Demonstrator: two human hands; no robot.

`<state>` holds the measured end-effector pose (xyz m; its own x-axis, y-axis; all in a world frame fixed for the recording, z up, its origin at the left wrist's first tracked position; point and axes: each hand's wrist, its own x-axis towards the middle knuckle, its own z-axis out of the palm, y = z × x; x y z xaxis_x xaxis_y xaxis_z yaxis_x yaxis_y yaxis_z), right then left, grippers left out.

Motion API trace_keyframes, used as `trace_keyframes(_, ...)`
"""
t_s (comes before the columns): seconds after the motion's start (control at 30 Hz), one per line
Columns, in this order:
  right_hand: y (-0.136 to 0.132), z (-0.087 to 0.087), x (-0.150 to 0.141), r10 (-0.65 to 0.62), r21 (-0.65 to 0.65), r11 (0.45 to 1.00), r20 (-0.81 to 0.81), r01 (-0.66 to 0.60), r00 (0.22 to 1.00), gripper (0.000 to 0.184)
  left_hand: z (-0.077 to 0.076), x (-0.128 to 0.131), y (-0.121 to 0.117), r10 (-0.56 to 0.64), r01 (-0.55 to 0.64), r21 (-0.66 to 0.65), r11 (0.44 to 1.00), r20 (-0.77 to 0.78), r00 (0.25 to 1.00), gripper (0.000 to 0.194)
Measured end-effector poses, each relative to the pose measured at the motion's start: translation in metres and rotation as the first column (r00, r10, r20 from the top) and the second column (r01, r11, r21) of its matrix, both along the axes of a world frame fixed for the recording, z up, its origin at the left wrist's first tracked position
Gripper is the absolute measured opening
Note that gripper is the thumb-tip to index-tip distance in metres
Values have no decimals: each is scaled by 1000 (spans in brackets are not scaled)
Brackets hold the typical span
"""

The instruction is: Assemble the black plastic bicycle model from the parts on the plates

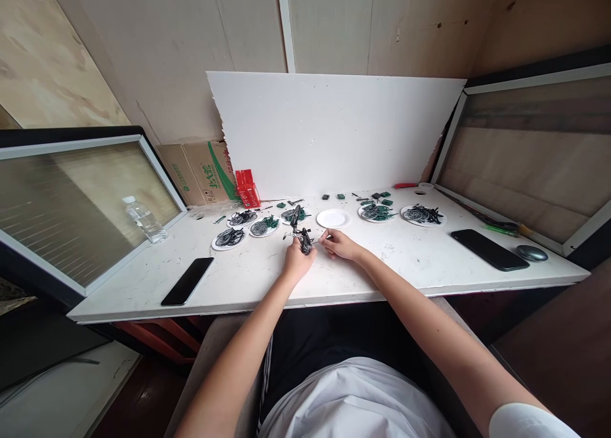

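Above the white tabletop (pixel 258 275), the left hand (pixel 298 261) pinches a black model (pixel 305 239); the right hand (pixel 340 244), just right, shows indeterminable grip.

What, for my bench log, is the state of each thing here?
Left hand, closed on black model
Black model, held
Right hand, curled, contents unclear
Left phone, flat, unlit
Right phone, flat, unlit
Bottle, capped
Left plates, loaded with parts
Right plates, loaded with parts
Mouse, beside right phone

Black model (pixel 305 240) seemingly part-hidden, left forearm (pixel 248 355) cropped
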<state>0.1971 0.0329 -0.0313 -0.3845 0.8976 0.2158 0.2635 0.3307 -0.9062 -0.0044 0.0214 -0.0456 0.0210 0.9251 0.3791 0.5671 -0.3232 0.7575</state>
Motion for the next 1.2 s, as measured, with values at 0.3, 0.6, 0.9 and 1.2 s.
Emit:
trace_keyframes(0.3,2,-3,2,8,2,1000,4,-8,1000,52,1,0,0,4,-3,-9,1000,10,1000,25)
trace_keyframes(0.6,2,-3,2,4,-10,1000,22,-4,1000,50,1,0,0,13,-13,-8,1000,3,1000,24)
trace_keyframes(0.9,1,-1,1,-11,14,1000,66,10,998,51,1,0,0,9,-9,-3,1000,10,1000,25)
trace_keyframes(1.2,-1,1,0,14,-35,999,50,-13,999,43,1,1,1,17,-17,-6,1000,17,1000,25)
